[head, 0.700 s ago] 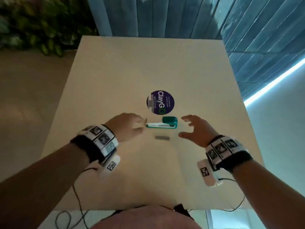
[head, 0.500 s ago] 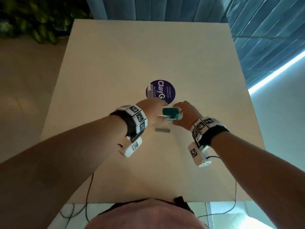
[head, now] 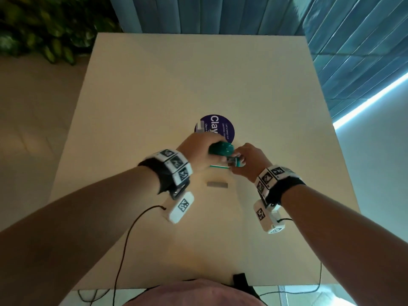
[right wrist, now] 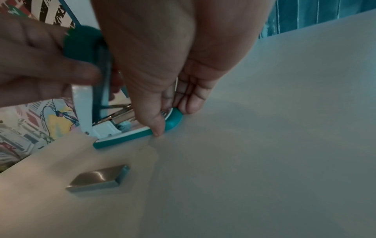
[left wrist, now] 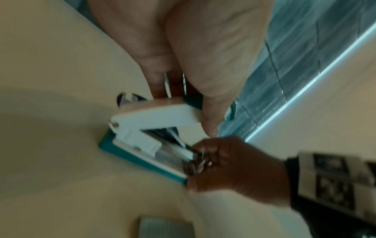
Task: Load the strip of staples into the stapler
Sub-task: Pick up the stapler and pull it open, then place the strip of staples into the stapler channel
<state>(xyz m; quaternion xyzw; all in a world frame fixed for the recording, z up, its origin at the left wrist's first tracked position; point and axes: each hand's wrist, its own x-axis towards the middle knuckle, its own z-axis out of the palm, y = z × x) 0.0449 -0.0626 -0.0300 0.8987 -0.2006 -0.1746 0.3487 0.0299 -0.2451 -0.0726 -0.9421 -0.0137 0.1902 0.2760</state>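
Observation:
A teal and white stapler point(head: 217, 166) lies on the beige table point(head: 154, 96) with its top cover point(head: 220, 149) swung up. My left hand point(head: 210, 151) grips that cover; in the left wrist view the white arm point(left wrist: 154, 119) is pinched between thumb and fingers. My right hand point(head: 237, 161) pinches the front end of the teal base point(right wrist: 173, 120) and holds it against the table. The metal staple channel point(right wrist: 122, 118) shows open. A silver strip of staples point(head: 217, 184) lies loose on the table just in front of the stapler, untouched, also seen in the right wrist view as the strip point(right wrist: 99, 178).
A round purple sticker point(head: 220, 127) sits on the table right behind the stapler. Plants point(head: 44, 29) stand off the table's far left corner, blue curtains behind. Cables point(head: 123, 250) hang over the near edge by my body.
Both hands closed in on the stapler and took hold of it. The left hand has lifted the top cover up while the right pins the front of the base.

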